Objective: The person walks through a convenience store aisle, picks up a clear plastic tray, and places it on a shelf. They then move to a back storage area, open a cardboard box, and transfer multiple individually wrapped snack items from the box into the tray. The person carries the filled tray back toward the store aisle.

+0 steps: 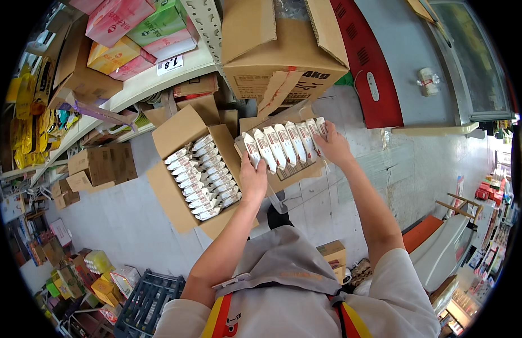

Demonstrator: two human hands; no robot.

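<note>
Between my two hands I hold a row of several white wrapped packets (284, 145), standing side by side and pressed at both ends. My left hand (253, 179) grips the near-left end of the row, and my right hand (333, 145) grips the far-right end. Beneath the row lies a brown cardboard flap (297, 179) with printing. Just left of my left hand stands an open carton (224, 145), its flaps folded outward. Two columns of similar white packets (204, 177) lie inside it. Whether the held row touches the cardboard below cannot be seen.
A tall open cardboard box (282, 55) stands ahead. Shelving (130, 95) with colourful boxes (117, 21) runs along the left. To the right is a red and grey freezer cabinet (381, 97). Brown cartons (104, 164) rest on the floor, and a dark plastic crate (149, 300) sits at lower left.
</note>
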